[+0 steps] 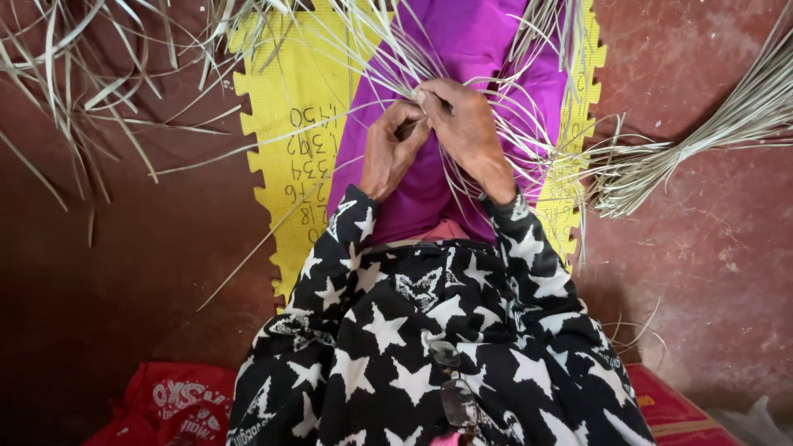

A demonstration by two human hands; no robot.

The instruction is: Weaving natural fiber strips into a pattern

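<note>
star-print sleeves (pixel 529 256), hands pinching pale straw strips (pixel 487 107)

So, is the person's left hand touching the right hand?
Touching. The head view shows the left hand fingertips pressed against the right hand, both pinching pale straw strands over the purple cloth.

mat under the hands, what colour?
Yellow foam mat with notched puzzle edges, partly covered by purple cloth. Head view shows it.

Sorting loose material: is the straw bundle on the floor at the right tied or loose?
Cannot tell: the straw bundle narrows at one spot, but no tie shows.
</note>
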